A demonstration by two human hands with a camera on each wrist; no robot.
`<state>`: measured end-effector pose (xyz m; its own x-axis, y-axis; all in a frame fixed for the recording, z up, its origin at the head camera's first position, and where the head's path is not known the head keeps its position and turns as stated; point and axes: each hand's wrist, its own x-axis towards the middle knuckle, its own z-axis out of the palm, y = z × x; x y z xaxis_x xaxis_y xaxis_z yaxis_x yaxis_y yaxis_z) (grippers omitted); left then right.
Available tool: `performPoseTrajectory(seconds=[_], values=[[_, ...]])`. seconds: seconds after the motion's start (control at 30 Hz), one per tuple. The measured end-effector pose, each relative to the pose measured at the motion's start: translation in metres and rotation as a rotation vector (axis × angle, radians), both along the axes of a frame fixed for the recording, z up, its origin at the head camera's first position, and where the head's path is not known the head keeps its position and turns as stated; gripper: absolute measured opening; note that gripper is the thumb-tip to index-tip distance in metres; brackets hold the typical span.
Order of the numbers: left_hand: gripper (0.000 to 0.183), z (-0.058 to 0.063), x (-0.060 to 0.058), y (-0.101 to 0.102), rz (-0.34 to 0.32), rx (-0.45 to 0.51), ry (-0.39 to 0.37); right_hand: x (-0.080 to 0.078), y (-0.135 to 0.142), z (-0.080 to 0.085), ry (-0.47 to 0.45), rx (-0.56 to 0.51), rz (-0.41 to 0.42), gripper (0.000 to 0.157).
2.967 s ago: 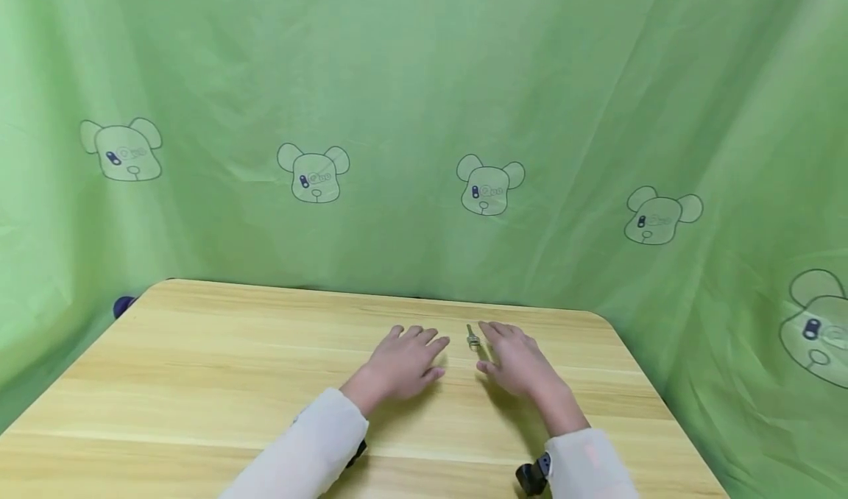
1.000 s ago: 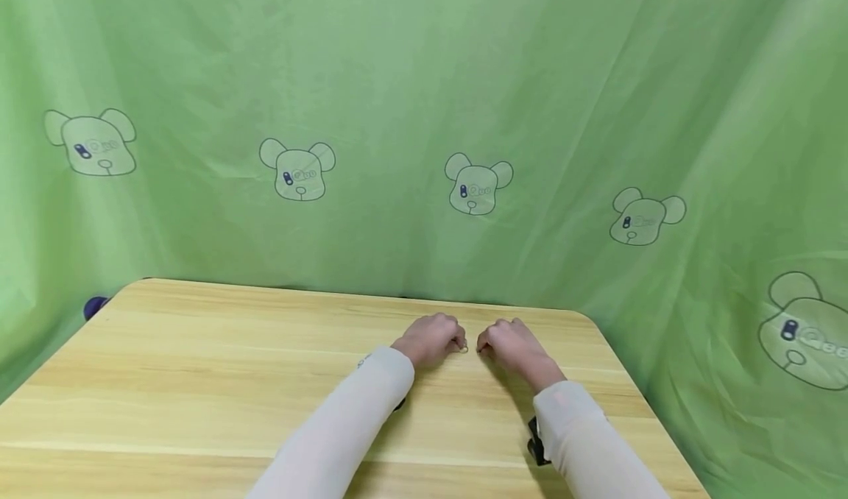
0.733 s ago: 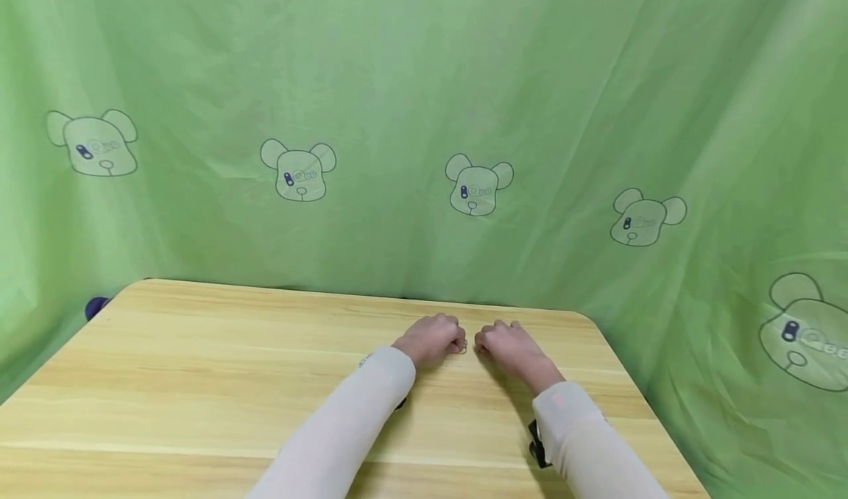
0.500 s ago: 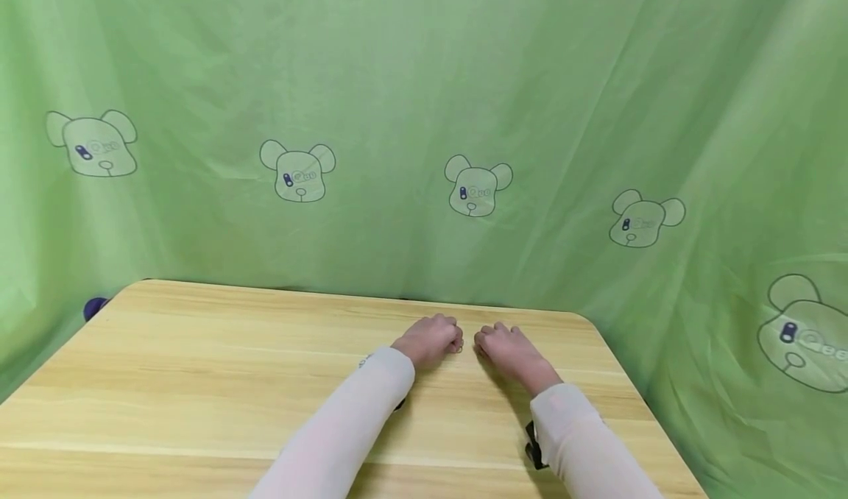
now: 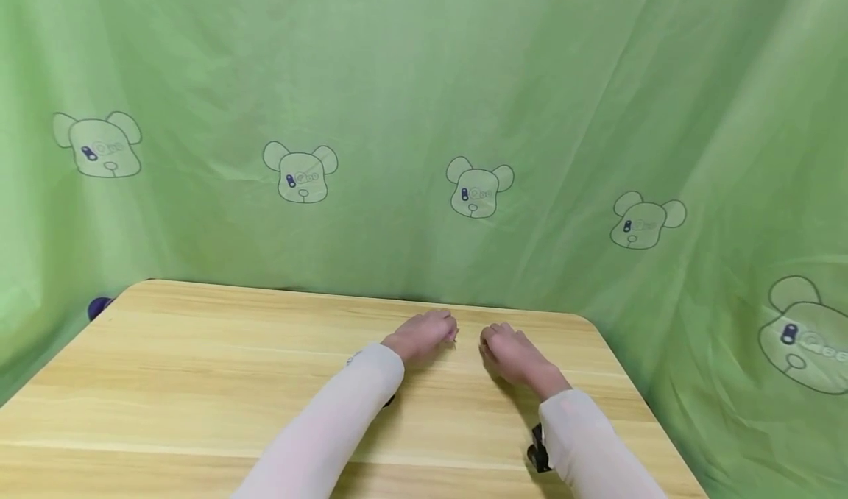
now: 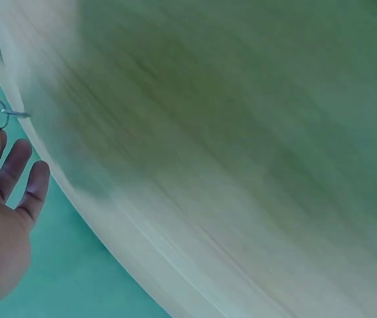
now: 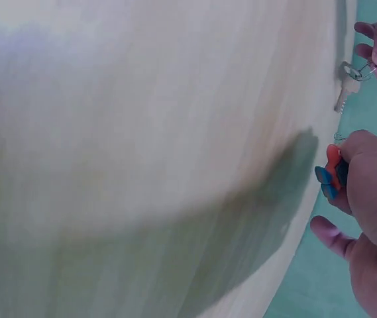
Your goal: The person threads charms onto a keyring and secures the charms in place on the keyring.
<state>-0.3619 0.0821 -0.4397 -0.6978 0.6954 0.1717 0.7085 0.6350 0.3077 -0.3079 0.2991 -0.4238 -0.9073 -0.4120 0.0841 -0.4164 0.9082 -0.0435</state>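
Observation:
My left hand (image 5: 424,335) pinches a thin metal ring (image 7: 366,70) between thumb and fingertips. From this ring hangs a silver key (image 7: 348,86), seen edge-on in the left wrist view; the hand's other fingers are spread apart. A short gap to the right, my right hand (image 5: 511,350) grips a small orange and blue keychain charm (image 7: 332,171) with a bit of fine wire or chain at its top. Most of the charm is hidden by the fingers. In the head view both objects are nearly covered by the hands.
Both hands are over the far part of a wooden table (image 5: 232,381), near its back edge. A green curtain (image 5: 397,79) with printed bear heads hangs behind. Black camera mounts sit under the cream sleeves (image 5: 331,411).
Three seconds ago both hands lay open beside the key on the table; then their fingers closed. In the last half second the left hand has drawn away leftward from the right, carrying the key.

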Motion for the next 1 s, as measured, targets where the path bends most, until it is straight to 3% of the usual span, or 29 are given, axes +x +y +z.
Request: performPoseTrajectory(seconds=[0.1, 0.6, 0.8, 1.0], values=[[0.016, 0.003, 0.000, -0.004, -0.041, -0.008, 0.092, 0.000, 0.001, 0.003, 0.039, -0.035, 0.016, 0.009], [0.013, 0.024, 0.007, -0.039, -0.106, 0.128, 0.206, -0.001, -0.016, 0.031, 0.320, -0.106, 0.222, 0.011], [0.015, 0.026, 0.017, -0.053, -0.106, 0.180, 0.216, 0.007, -0.032, 0.045, 0.352, -0.162, 0.264, 0.008], [0.012, 0.028, 0.030, -0.065, -0.092, 0.294, 0.207, 0.017, -0.049, 0.057, 0.358, -0.195, 0.324, 0.006]])
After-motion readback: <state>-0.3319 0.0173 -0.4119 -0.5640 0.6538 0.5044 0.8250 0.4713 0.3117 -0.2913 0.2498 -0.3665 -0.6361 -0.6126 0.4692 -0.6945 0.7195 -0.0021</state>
